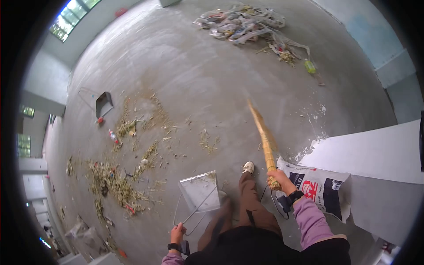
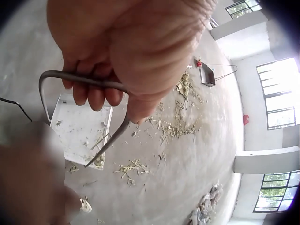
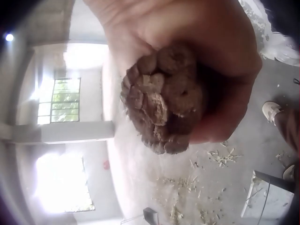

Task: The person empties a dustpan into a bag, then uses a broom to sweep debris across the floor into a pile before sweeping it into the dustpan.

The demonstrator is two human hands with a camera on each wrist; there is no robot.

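My right hand (image 1: 282,180) grips a straw broom (image 1: 266,148) near its butt end, and the broom's far end points up and away over the floor. In the right wrist view the bundled stalk ends of the broom (image 3: 159,103) stick out of the fist. My left hand (image 1: 177,232) holds the bent wire handle (image 2: 84,80) of a dustpan, fingers curled round the bar. The pale, flat dustpan (image 1: 198,194) stands by my legs with a few bits of straw in it.
Straw litter (image 1: 112,183) lies scattered on the left, with a plastic bottle (image 1: 113,136) and a second dustpan (image 1: 104,105) beyond. A heap of plastic rubbish (image 1: 243,24) sits far ahead. A printed sack (image 1: 313,187) leans by a white block (image 1: 371,159) on the right.
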